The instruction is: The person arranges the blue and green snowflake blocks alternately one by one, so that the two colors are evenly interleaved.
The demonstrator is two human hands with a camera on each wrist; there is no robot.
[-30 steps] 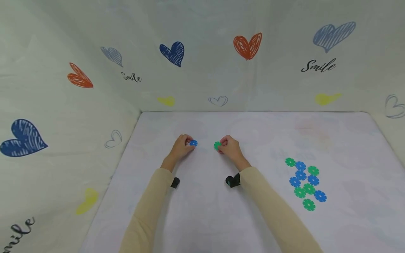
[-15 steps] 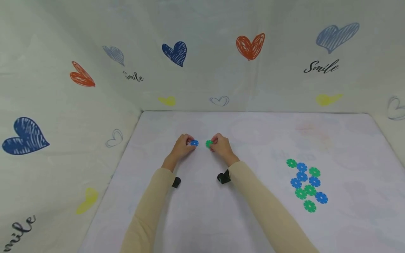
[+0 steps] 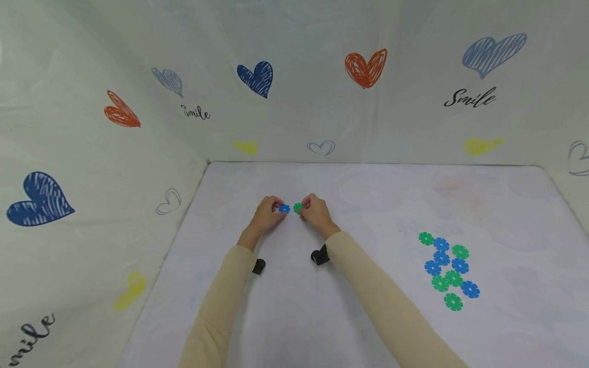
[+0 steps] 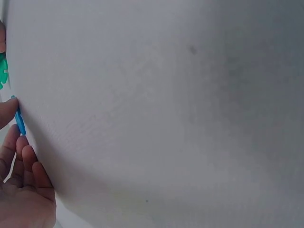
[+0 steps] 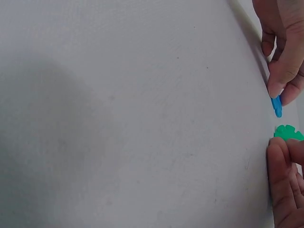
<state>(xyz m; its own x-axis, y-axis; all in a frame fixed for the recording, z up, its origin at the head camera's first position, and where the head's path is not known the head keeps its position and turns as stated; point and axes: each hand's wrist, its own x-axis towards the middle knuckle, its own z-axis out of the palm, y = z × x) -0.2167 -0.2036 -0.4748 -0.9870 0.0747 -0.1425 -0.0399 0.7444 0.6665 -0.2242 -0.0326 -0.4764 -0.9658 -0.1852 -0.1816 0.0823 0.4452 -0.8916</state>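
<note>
In the head view, my left hand (image 3: 267,213) pinches a blue notched disc (image 3: 285,209) between thumb and fingers. Facing it, my right hand (image 3: 316,212) pinches a green notched disc (image 3: 297,208). A narrow gap separates the two discs. From the left wrist, the blue disc (image 4: 19,118) shows nearly edge-on, and part of the green disc (image 4: 3,71) appears at the left edge. The right wrist view has the green disc (image 5: 288,132) showing its notched rim, partly covered by fingers, just below the edge-on blue disc (image 5: 277,105).
Several loose blue and green notched discs (image 3: 442,257) lie grouped on the right of the white table (image 3: 294,306). Black wrist devices (image 3: 320,255) hang below both sleeves. A wall covering (image 3: 303,112) printed with hearts stands behind and to the left.
My right hand has moved left with the green disc, narrowing the gap to the blue one. The left hand keeps its hold and has hardly moved. The whole view has shifted slightly.
</note>
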